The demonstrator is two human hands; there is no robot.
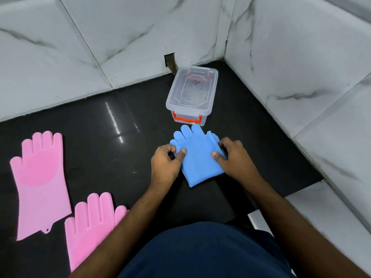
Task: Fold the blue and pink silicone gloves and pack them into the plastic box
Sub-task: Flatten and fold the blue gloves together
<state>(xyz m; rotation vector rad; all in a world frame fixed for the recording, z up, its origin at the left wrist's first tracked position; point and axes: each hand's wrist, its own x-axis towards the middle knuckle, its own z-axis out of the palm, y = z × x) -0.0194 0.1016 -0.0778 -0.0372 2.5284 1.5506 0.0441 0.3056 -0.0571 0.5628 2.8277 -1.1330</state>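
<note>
Head camera looked down on a glossy black stone table [84,157] set in a corner of white marble wall tiles [130,37]. Near the middle lay the soft blue silicone gloves [197,157], stacked and seemingly already doubled over, with their finger ends pointing toward the clear plastic box with the orange handle [191,95]. That box stood just beyond the gloves, and its transparent lid was closed on top. The left hand [165,160] pinched the left edge of the blue stack between thumb and curled fingers, and the right hand [233,157] held the right edge in the same way, its thumb lying on top. Two flat pink silicone gloves [40,183] lay well apart at the left, unfolded, one partly behind the left forearm.

In my judgement the main risk came from the springy silicone: if either pinch loosened, the fold could open again and the two layers could slide out of line. Also the lid was not yet off, so one hand would need to leave the stack, and the bundle could then unfold on the smooth table.
</note>
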